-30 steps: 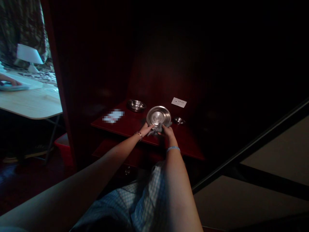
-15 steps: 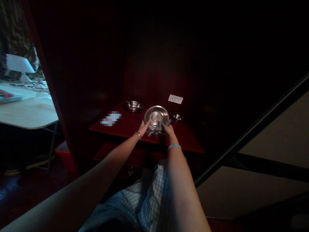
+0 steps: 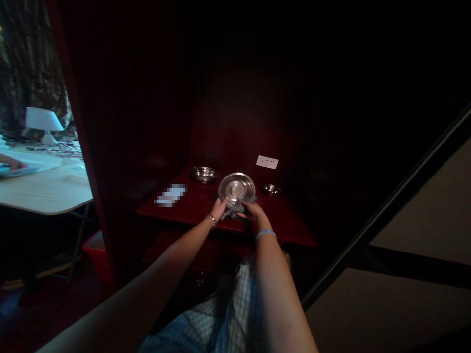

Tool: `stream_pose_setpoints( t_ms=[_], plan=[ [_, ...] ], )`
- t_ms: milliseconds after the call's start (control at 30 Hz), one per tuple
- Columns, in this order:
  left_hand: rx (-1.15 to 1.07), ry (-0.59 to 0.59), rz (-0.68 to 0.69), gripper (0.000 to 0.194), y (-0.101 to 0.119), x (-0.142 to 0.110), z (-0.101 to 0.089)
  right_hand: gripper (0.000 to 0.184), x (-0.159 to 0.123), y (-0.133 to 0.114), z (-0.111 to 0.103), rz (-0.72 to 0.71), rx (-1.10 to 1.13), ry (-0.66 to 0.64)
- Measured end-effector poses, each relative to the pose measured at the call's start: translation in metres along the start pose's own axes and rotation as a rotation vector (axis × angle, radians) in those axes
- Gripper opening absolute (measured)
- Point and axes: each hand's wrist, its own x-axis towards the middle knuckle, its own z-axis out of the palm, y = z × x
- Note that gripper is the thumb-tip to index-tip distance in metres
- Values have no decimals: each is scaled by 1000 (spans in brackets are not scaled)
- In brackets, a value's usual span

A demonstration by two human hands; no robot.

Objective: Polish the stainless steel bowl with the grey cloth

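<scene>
A shiny steel bowl (image 3: 235,186) is tilted up over the dark red desk, its inside facing me. My left hand (image 3: 220,208) grips its lower left rim, thumb on the inner side. At the lower right rim, my right hand (image 3: 254,211) is closed on a grey cloth (image 3: 237,208), which bunches against the bowl and hangs below it. Some of the right fingers are hidden by the cloth. Behind to the left stand stacked steel bowls (image 3: 204,175); a small steel bowl (image 3: 271,189) sits to the right.
A blurred-out pale item (image 3: 171,194) lies on the left of the desk (image 3: 198,208). A white socket plate (image 3: 267,162) is on the back wall. Far left, another person's hand (image 3: 11,162) is at a light table (image 3: 55,191) with a lamp (image 3: 44,120). Below stands a red bin (image 3: 97,255).
The camera view has shifted, so the desk appears lower. The right hand and the cloth have moved slightly left along the bowl's lower edge. The left hand keeps its grip.
</scene>
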Motion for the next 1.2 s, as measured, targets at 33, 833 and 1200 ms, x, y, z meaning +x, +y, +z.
stream_pose_setpoints(
  t_ms=[33,833,1200],
  plan=[
    [-12,31,-20,24,0,1,0,12,1,0,1,-9,-19,13],
    [87,-130,77,55,5,-9,0,19,18,8,-10,-140,4,179],
    [47,-87,25,37,-2,0,0,19,18,6,-7,-131,-47,212]
  ],
)
